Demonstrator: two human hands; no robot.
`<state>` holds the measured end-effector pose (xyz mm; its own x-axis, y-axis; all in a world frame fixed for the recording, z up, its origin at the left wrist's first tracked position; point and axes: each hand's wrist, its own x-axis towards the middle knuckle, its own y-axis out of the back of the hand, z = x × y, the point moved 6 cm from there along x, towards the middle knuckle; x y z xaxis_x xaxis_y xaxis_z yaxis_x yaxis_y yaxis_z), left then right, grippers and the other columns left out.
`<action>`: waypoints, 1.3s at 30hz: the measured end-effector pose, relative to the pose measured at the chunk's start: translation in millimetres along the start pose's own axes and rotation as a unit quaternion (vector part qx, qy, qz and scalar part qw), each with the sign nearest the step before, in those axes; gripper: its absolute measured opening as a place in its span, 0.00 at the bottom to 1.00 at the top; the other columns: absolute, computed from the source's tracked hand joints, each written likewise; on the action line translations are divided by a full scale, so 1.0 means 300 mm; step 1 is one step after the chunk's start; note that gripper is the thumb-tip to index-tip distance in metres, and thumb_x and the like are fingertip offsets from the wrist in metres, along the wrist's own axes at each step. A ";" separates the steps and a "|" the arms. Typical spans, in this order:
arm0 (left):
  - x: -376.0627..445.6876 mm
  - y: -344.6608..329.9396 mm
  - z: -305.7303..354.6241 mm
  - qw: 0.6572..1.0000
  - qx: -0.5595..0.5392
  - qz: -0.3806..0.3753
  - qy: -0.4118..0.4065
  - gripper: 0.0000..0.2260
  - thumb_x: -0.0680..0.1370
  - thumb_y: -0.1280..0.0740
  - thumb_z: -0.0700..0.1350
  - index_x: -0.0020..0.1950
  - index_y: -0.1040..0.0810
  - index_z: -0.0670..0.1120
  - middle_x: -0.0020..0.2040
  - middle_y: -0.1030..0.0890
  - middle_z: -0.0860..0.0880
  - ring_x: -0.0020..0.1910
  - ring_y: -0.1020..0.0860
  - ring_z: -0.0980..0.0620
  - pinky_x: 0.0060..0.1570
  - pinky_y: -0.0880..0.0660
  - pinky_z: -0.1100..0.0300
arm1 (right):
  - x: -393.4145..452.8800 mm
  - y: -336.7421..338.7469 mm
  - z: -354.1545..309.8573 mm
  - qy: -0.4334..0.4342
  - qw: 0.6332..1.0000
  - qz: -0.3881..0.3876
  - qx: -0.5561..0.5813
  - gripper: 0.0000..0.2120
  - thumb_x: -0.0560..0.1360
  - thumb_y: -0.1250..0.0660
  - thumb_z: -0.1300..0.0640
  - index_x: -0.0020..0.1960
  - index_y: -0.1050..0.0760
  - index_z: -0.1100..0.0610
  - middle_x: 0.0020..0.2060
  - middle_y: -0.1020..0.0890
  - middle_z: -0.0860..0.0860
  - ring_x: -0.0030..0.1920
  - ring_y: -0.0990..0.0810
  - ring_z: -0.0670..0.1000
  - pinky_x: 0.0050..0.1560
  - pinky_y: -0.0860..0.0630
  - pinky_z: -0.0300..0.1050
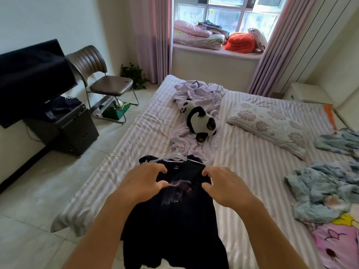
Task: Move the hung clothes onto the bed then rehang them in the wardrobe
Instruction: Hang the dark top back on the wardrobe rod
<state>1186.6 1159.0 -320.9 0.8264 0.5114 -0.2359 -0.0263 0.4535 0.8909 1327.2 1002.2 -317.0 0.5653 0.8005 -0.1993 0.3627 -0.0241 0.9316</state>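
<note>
Two hands hover over the black shirt point(171, 216), left hand point(141, 185) and right hand point(227, 189) apart, fingers loosely spread, gripping nothing; shirt lies flat on the bed point(252, 171) on its hanger point(174, 157) — likely being smoothed for rehanging.

Bright bedroom with white walls and a pale tiled floor point(38, 191). At twelve o'clock, a daylit gridded window point(229, 14) framed by pink pleated curtains point(153, 35). At ten o'clock, a brown padded metal-framed chair point(104, 80) stands beside a black flat television point(33, 78). A small white bedside cabinet point(308, 93) sits at two o'clock.
</note>
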 end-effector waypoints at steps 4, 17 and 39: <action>0.170 -0.007 -0.013 1.000 -0.008 0.002 0.006 0.20 0.78 0.33 0.58 0.68 0.25 0.54 0.61 0.20 0.53 0.58 0.22 0.54 0.57 0.27 0.57 | 0.171 -0.018 0.069 -0.001 1.000 0.007 0.009 0.17 0.80 0.37 0.50 0.67 0.29 0.51 0.61 0.23 0.46 0.61 0.25 0.48 0.59 0.27 0.44; 0.715 -0.196 -0.212 0.994 -0.024 -0.021 0.108 0.18 0.79 0.34 0.55 0.68 0.25 0.51 0.62 0.21 0.52 0.60 0.23 0.50 0.57 0.26 0.55 | 0.741 -0.200 0.350 -0.038 0.999 -0.022 0.030 0.16 0.79 0.37 0.53 0.67 0.27 0.50 0.59 0.21 0.47 0.58 0.23 0.50 0.55 0.26 0.43; 1.380 -0.837 -0.741 0.980 -0.004 -0.094 0.175 0.13 0.77 0.31 0.47 0.61 0.22 0.45 0.57 0.19 0.45 0.57 0.22 0.43 0.54 0.24 0.50 | 1.388 -0.945 0.693 -0.155 0.980 -0.095 0.082 0.18 0.78 0.34 0.58 0.67 0.26 0.53 0.58 0.21 0.52 0.62 0.26 0.58 0.59 0.26 0.53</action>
<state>1410.2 1419.0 -728.4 0.5732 0.6373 -0.5151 0.1020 0.5682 0.8166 1613.8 1217.6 -727.3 0.6645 0.5796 -0.4717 0.5835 -0.0080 0.8121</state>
